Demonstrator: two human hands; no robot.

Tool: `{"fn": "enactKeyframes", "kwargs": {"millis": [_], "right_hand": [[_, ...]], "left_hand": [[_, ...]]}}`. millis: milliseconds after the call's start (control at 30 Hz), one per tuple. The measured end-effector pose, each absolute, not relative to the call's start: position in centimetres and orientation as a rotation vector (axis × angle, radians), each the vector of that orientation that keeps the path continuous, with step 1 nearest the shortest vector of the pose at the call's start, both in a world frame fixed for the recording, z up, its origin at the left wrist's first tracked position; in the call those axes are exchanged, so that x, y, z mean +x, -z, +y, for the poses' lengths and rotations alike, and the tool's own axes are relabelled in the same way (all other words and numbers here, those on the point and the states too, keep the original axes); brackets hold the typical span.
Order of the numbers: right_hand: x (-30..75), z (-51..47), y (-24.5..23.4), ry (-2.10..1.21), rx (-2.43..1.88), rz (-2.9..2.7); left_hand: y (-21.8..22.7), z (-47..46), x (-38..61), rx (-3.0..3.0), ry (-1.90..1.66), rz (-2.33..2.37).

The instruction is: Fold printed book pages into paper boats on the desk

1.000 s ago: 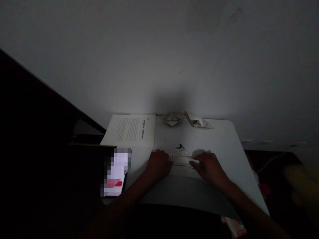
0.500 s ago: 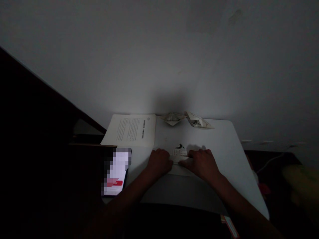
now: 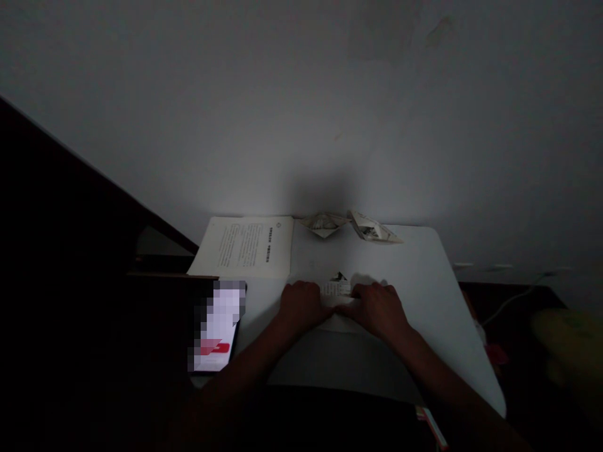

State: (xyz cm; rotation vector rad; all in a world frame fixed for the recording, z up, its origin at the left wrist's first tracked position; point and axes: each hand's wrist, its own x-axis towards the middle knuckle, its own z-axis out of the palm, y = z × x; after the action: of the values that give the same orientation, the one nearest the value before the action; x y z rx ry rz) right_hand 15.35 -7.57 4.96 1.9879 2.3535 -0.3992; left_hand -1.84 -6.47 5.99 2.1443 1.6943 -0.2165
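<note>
A printed sheet of paper [image 3: 335, 289], partly folded, lies on the white table [image 3: 424, 270] between my hands. My left hand [image 3: 302, 303] grips its left side with curled fingers, thumb pointing inward. On the right side my right hand [image 3: 379, 306] holds it the same way, and the two thumbs meet near the paper's middle. A small dark printed peak shows at the far edge. Much of the paper is hidden under my fingers. Beyond it, against the wall, stand a folded paper boat [image 3: 324, 224] and a second paper boat [image 3: 374, 230].
A printed booklet [image 3: 245, 245] lies flat at the table's back left. In front of it is a phone [image 3: 217, 339] with its screen lit, close to my left forearm. A pale wall [image 3: 301, 113] rises behind the table. A white cable [image 3: 509, 304] runs at the right.
My thumbs have come together at the middle of the paper, where they were apart before. The boats, booklet and phone stay in place; the view has shifted slightly.
</note>
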Motion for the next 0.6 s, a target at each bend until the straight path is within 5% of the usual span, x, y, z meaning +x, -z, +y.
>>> {"fn": "enactKeyframes", "kwargs": {"millis": [600], "right_hand": [[15.5,-7.6,-4.3,0.368,2.029,2.384]], "left_hand": [[-7.0,-5.0,-6.3,1.943,0.469,1.798]]}}
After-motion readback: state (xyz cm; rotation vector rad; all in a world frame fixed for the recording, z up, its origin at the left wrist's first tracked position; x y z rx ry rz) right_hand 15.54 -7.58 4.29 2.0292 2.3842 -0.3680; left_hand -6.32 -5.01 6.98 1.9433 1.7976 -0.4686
